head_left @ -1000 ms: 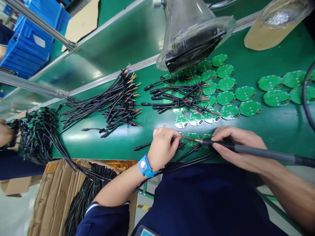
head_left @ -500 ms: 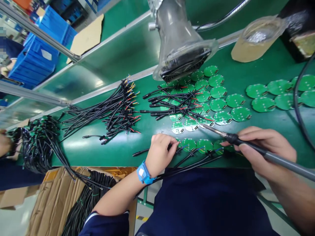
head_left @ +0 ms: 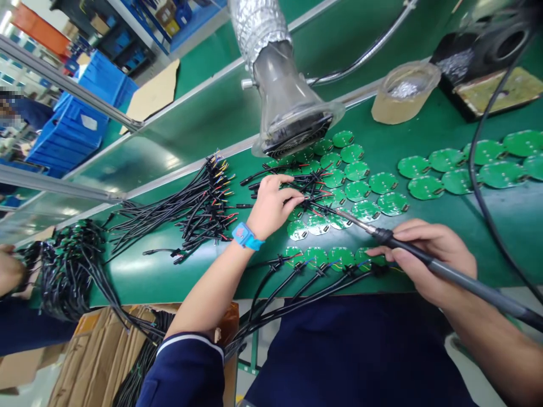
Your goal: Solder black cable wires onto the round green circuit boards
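My left hand (head_left: 271,204), with a blue wrist strap (head_left: 247,236), reaches out over the pile of black cables (head_left: 292,182) lying on round green circuit boards (head_left: 360,175); its fingers curl down onto a cable there. My right hand (head_left: 428,254) grips a soldering iron (head_left: 407,249), tip pointing left toward the boards. Along the table's near edge lies a row of green boards with black cables attached (head_left: 326,257), the cables hanging off the edge.
A clear fume extractor hood (head_left: 292,113) hangs over the boards. A bundle of loose black wires (head_left: 190,198) lies left. More green boards (head_left: 466,164), a plastic cup (head_left: 403,93) and a black stand (head_left: 483,62) sit right. Another person's hand (head_left: 11,271) holds cables far left. Cardboard box (head_left: 97,350) below.
My left hand left the near row of boards and moved up to the cable pile. My right hand drew the soldering iron back from the near boards and raised its tip.
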`<action>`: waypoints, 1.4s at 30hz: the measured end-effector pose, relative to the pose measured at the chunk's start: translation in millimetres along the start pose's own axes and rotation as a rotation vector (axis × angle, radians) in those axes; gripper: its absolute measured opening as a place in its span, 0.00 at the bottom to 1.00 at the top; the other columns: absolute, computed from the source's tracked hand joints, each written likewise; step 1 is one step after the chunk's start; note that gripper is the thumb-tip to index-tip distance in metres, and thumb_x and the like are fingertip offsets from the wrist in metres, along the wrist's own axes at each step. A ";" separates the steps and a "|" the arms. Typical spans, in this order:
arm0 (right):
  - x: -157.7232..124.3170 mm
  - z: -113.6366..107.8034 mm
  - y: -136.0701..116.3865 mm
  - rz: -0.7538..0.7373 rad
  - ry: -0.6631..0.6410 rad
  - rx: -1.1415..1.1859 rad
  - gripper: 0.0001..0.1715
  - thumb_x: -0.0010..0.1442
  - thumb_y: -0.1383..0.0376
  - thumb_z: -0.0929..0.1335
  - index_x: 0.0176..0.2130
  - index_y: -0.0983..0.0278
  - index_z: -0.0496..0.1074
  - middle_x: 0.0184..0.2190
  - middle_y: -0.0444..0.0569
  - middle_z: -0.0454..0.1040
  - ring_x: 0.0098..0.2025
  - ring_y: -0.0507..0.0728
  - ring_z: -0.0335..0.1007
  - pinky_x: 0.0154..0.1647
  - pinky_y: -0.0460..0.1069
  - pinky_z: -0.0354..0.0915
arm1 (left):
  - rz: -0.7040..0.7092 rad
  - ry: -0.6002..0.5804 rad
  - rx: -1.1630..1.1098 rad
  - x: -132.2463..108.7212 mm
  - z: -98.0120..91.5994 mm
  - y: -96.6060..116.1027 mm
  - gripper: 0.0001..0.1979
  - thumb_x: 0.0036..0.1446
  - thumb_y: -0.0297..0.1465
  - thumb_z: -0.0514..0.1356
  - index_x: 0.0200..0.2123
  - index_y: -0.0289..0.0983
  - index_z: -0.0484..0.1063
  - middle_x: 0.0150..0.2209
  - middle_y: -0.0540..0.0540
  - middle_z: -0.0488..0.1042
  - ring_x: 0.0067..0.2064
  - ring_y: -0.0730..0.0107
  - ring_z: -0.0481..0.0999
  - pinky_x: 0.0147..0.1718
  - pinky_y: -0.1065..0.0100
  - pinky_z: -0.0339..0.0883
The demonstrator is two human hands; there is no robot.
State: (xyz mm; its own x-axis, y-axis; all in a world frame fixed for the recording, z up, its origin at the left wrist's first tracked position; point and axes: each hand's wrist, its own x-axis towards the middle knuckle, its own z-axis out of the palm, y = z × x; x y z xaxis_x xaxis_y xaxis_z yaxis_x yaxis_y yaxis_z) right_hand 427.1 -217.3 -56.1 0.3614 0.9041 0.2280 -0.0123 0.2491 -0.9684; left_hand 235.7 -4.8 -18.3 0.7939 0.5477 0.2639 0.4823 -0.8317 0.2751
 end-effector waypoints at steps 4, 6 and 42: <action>1.8 -4.3 -2.3 -0.001 -0.090 -0.152 0.10 0.54 0.71 0.68 0.38 0.60 0.68 0.34 0.47 0.68 0.33 0.53 0.69 0.29 0.47 0.68 | 0.003 0.123 -0.121 -12.4 -22.9 14.2 0.05 0.62 0.28 0.52 0.38 0.38 0.67 0.49 0.44 0.69 0.53 0.67 0.67 0.51 0.58 0.62; 2.2 -7.7 -1.8 0.020 -0.134 -0.220 0.07 0.54 0.69 0.68 0.36 0.60 0.68 0.32 0.46 0.69 0.32 0.53 0.68 0.27 0.46 0.65 | -0.003 0.172 -0.143 -27.2 -32.0 32.6 0.05 0.62 0.27 0.53 0.39 0.39 0.66 0.44 0.45 0.70 0.49 0.68 0.69 0.48 0.60 0.64; 4.0 -11.4 -2.9 0.052 -0.214 -0.390 0.05 0.54 0.64 0.68 0.30 0.63 0.67 0.26 0.45 0.72 0.27 0.52 0.68 0.24 0.44 0.62 | -0.229 -0.186 -0.277 -76.7 9.2 87.3 0.06 0.59 0.28 0.55 0.31 0.35 0.70 0.33 0.45 0.70 0.37 0.67 0.68 0.39 0.63 0.65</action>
State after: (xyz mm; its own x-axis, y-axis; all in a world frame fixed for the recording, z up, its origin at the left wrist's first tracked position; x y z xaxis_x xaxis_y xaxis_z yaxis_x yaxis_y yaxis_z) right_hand 439.2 -218.4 -53.6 0.1685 0.9736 0.1537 0.3415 0.0886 -0.9357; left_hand 220.3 -120.2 -23.0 0.7434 0.6689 0.0019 0.5567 -0.6203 0.5525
